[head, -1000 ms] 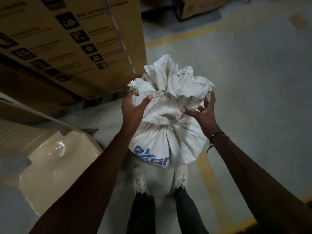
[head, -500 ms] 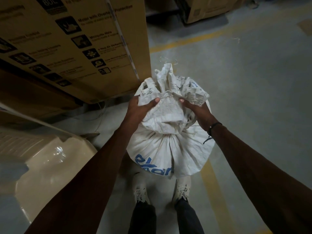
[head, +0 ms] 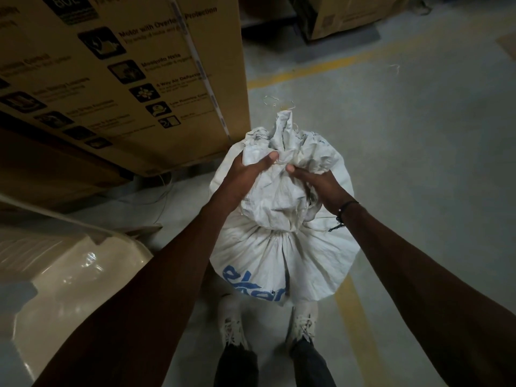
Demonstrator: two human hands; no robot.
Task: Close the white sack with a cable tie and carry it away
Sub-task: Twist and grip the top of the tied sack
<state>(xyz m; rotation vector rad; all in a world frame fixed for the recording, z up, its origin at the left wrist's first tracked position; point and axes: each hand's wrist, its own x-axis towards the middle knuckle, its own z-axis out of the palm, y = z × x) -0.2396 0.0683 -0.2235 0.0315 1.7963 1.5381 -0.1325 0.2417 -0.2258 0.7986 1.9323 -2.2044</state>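
White sack (head: 282, 255), cinched at its neck, held upright above the floor (head: 418, 163) in front of the person's shoes, with left hand (head: 245, 174) and right hand (head: 318, 182) both curled tightly round its bunched top, beside a cardboard box (head: 125, 79).

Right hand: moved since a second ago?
Yes. The right hand has closed in toward the left hand, bunching the white sack top; judged against the sack's tied neck, thumbs now nearly meet.

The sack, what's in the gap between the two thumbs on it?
In the head view, only crumpled white fabric of the white sack lies between the left hand and the right hand, bunched above its cinched neck.
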